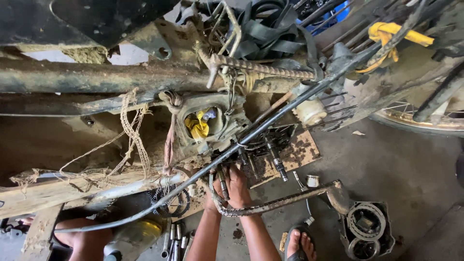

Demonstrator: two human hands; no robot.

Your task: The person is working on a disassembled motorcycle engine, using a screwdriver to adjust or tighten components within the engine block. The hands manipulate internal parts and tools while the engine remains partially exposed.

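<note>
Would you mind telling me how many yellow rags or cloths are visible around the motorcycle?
2: one yellow rag stuffed in the engine opening, another yellow cloth tied on the frame at upper right. Others may be hidden.

We see both hands low in the middle, the left hand (pixel 212 193) just beside the right hand (pixel 238 186), reaching up into the engine (pixel 251 150) under the frame tube (pixel 96 77). A bent pipe (pixel 280 200) crosses in front of our wrists. A rag (pixel 198 126) sits in the engine opening above them. Sockets (pixel 174 239) lie on the floor (pixel 396 164) to the left, an engine cover (pixel 366 229) to the right, a wheel (pixel 425 121) behind it.
</note>
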